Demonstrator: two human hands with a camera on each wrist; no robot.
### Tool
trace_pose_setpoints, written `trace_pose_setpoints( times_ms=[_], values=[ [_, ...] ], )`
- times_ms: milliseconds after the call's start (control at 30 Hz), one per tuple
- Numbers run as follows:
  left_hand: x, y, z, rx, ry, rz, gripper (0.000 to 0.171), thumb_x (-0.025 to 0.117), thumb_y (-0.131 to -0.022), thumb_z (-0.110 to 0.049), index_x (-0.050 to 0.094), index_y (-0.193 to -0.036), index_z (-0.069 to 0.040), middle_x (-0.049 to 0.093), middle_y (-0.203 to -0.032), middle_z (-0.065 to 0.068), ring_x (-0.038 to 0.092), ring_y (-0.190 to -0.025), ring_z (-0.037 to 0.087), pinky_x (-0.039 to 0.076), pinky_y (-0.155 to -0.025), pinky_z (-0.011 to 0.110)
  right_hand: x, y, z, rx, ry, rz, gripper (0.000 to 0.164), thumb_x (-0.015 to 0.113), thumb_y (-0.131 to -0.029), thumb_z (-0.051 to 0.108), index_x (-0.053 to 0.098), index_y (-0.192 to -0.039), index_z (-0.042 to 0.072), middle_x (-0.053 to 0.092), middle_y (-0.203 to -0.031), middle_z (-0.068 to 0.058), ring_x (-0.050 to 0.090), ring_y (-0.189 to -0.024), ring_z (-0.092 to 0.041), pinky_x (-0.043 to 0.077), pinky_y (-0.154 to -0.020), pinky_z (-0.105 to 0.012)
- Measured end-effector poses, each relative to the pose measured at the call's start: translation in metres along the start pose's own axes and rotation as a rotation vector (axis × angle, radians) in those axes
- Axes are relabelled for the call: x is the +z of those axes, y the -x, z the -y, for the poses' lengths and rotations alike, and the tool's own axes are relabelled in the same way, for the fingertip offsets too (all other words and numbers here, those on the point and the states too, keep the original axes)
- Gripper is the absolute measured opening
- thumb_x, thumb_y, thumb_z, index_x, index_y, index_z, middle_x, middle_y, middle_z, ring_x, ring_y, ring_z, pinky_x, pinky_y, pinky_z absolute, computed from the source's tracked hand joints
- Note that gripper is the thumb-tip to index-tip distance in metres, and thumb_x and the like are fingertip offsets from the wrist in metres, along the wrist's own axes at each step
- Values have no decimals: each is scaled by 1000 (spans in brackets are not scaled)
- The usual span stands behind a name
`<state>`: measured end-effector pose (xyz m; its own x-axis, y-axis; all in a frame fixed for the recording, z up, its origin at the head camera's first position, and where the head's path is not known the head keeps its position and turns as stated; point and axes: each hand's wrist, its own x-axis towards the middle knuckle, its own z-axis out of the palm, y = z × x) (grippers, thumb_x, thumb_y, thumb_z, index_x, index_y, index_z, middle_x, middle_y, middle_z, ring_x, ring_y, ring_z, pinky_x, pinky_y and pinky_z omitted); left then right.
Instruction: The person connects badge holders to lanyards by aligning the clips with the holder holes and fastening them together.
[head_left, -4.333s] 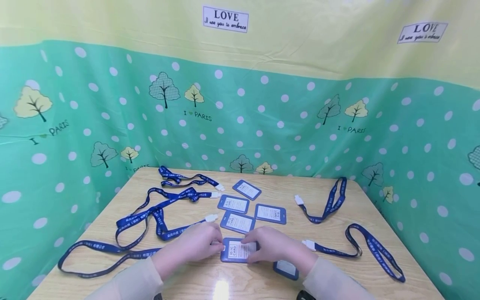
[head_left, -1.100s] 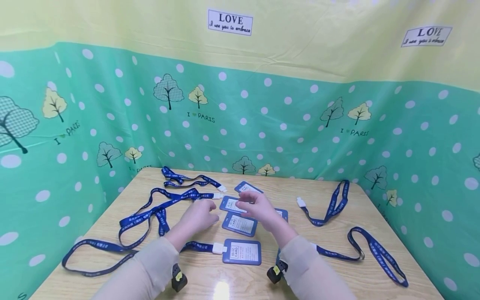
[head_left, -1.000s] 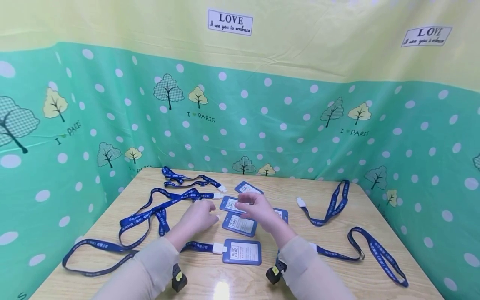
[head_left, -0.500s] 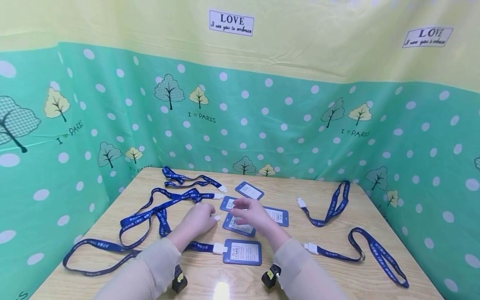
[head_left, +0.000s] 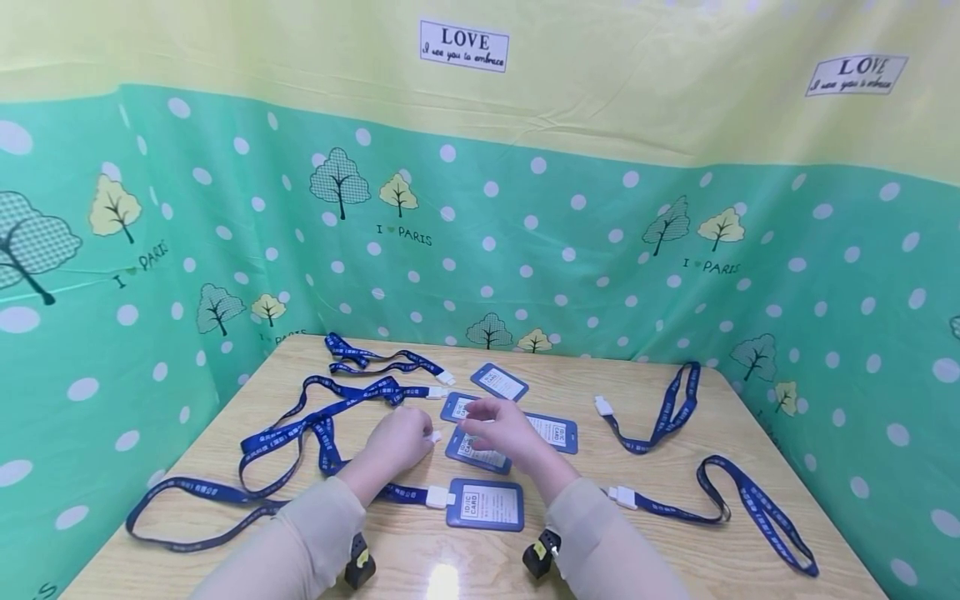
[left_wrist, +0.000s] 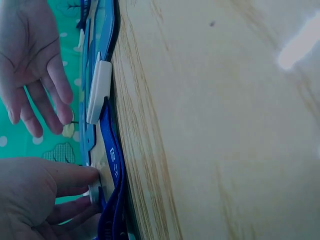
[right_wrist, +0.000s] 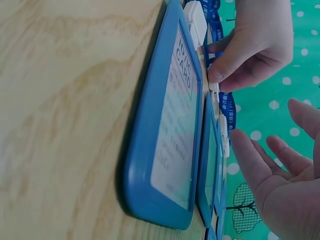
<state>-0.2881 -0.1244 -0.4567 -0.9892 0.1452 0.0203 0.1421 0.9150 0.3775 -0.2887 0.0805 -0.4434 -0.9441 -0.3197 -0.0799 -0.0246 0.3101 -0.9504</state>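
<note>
The head view shows the left hand (head_left: pixel 397 442) pinching a white clip (head_left: pixel 436 436) between thumb and fingers, just left of a blue card holder (head_left: pixel 491 459). The right hand (head_left: pixel 506 429) hangs over that holder, fingers loosely spread, holding nothing. Closer to the person, a front card holder (head_left: pixel 486 505) lies flat on the wooden surface (head_left: pixel 405 558), its left end meeting a strap's clip (head_left: pixel 438 497). 3 more card holders (head_left: pixel 502 382) lie farther back; 2 blue straps (head_left: pixel 741 483) lie at right.
</note>
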Motion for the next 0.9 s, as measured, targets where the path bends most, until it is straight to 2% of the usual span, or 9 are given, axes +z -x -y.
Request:
trace_pose_setpoints(
  times_ms=[167,433,600,900],
  values=[
    [0,0,0,-3,4,-2,10,78,-89,-18,78,-96,-11,73,-93,5,67,-86,22,58,-84,45,-1,1,1,12,-1,1,48,73,-96,28,60,-136,4,64,-124,-9,67,-109,-30,60,-89,-40],
    [-2,3,-3,-16,22,38,7,76,-90,-14,79,-96,-11,74,-99,7,69,-90,24,59,-86,45,-5,4,-1,3,1,20,53,74,-94,31,59,-137,4,63,-125,-10,68,-109,-30,59,-89,-40],
    [-3,4,-3,8,2,45,8,76,-90,-13,79,-97,-11,74,-103,9,69,-99,28,58,-89,46,-9,9,2,3,24,29,57,76,-93,33,58,-139,4,63,-128,-11,67,-109,-28,59,-89,-39],
    [-2,6,1,73,-21,58,9,76,-90,-11,80,-97,-11,74,-106,9,69,-104,30,56,-93,47,-13,13,1,-9,50,53,54,76,-93,26,58,-137,1,63,-128,-15,66,-109,-25,60,-87,-37]
  ],
)
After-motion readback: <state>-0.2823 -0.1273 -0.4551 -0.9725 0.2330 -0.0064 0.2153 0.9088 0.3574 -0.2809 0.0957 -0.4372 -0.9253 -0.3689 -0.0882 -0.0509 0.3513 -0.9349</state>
